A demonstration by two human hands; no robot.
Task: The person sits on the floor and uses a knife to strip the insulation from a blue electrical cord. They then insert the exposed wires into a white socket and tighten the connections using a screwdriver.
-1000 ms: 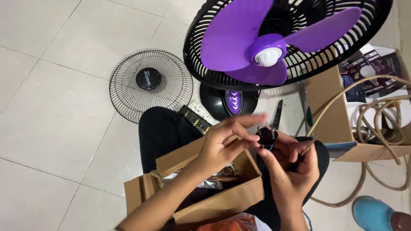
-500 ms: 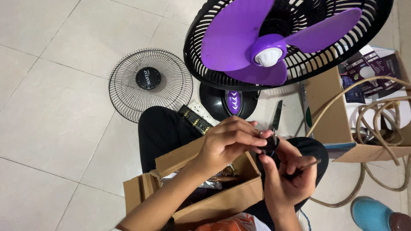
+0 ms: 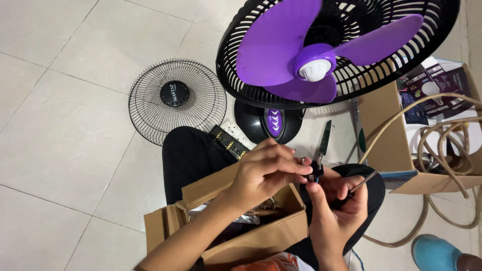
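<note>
Black and small, the part (image 3: 315,170) sits pinched between your two hands, just above your lap at the centre of the view. Your left hand (image 3: 263,173) curls over it from nine o'clock, fingertips (image 3: 301,170) closed together on its top. Your right hand (image 3: 337,208) comes up from six o'clock, thumb pressed against the part's underside, while its other fingers are wrapped round a thin tool (image 3: 361,181) whose shaft points toward two o'clock. Below your left wrist, at seven o'clock, an open cardboard box (image 3: 256,236) rests on your legs. The purple-bladed fan (image 3: 321,55) stands at twelve o'clock, its detached wire guard (image 3: 175,100) lies on the tiles at ten o'clock, and a coiled hose (image 3: 447,145) lies at three o'clock.
</note>
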